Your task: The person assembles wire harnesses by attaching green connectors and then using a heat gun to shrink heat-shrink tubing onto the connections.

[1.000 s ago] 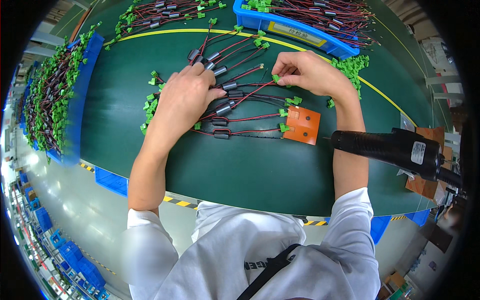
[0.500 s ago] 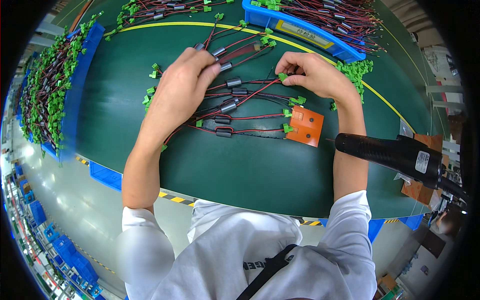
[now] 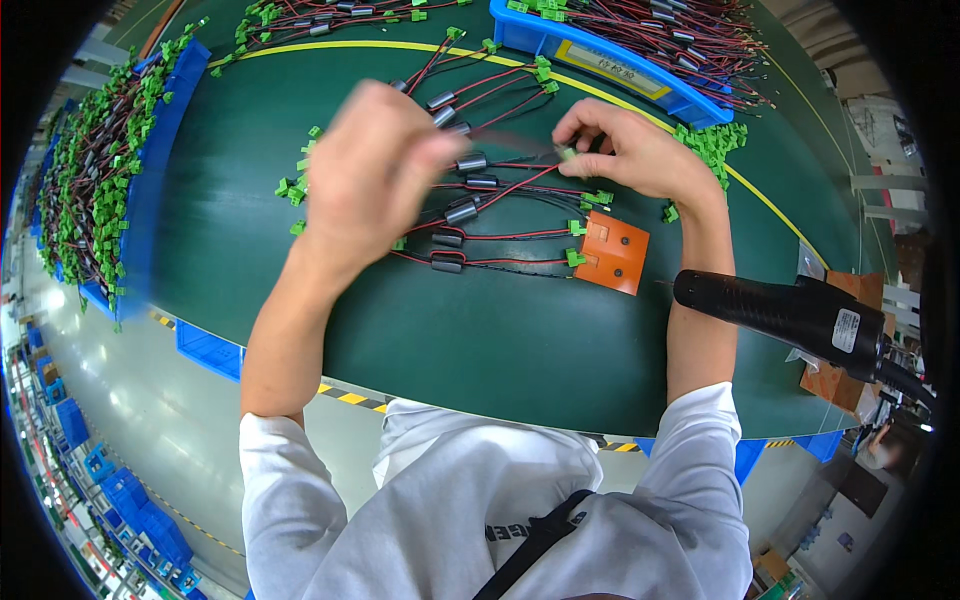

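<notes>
My left hand (image 3: 370, 180) is smeared by motion above the left part of the wire harnesses, so its fingers cannot be read. My right hand (image 3: 635, 150) pinches a small green connector (image 3: 566, 154) between thumb and index finger, at the end of a red and black wire lead. Several such harnesses with dark grey cylinders (image 3: 462, 212) lie fanned out on the green table between the hands. Two of their green connectors (image 3: 575, 258) touch or lie beside an orange block (image 3: 612, 254) with two dark holes. Some connectors at the left are partly hidden by my left hand.
A black electric screwdriver (image 3: 780, 308) points in from the right, its tip near the orange block. Blue bins full of harnesses stand at the left (image 3: 165, 170) and far side (image 3: 620, 72). Loose green connectors (image 3: 710, 148) are piled beyond my right wrist. The table's near edge (image 3: 480, 418) runs before me.
My left hand has lifted off the grey cylinders it was touching and shifted slightly, now blurred. My right hand stays nearly in place with the green connector.
</notes>
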### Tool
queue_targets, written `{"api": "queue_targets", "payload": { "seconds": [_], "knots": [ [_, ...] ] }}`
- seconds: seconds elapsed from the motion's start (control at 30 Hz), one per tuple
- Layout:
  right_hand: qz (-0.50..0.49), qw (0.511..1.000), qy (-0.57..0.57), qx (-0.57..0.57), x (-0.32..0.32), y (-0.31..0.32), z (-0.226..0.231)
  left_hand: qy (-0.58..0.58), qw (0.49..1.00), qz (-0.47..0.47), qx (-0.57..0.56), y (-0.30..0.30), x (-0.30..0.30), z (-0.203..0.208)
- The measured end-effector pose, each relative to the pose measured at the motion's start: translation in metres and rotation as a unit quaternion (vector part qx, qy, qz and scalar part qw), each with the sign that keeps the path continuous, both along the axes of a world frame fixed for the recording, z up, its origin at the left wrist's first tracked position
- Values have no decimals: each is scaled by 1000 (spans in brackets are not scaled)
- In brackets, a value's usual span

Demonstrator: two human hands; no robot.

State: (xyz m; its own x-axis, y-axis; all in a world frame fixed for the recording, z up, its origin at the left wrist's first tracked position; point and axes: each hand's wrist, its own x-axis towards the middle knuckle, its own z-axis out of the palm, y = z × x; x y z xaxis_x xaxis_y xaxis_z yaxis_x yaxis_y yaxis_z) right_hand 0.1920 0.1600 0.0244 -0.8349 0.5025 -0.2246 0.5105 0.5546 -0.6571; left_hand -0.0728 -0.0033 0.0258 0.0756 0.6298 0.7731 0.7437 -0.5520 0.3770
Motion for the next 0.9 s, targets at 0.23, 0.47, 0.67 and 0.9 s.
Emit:
{"api": "queue_targets", "payload": {
  "seconds": [0.23,0.47,0.67,0.9],
  "knots": [
    [-82,979,105,152,-10,0,-18,162,983,-88,-19,-3,32,-22],
    [-48,956,133,256,-12,4,-32,160,983,-89,-20,-2,33,-24],
    [-53,965,108,232,-12,5,-36,159,983,-88,-20,-2,33,-25],
    [-57,967,89,231,-10,5,-31,161,983,-89,-28,-3,32,-24]
  ]
}}
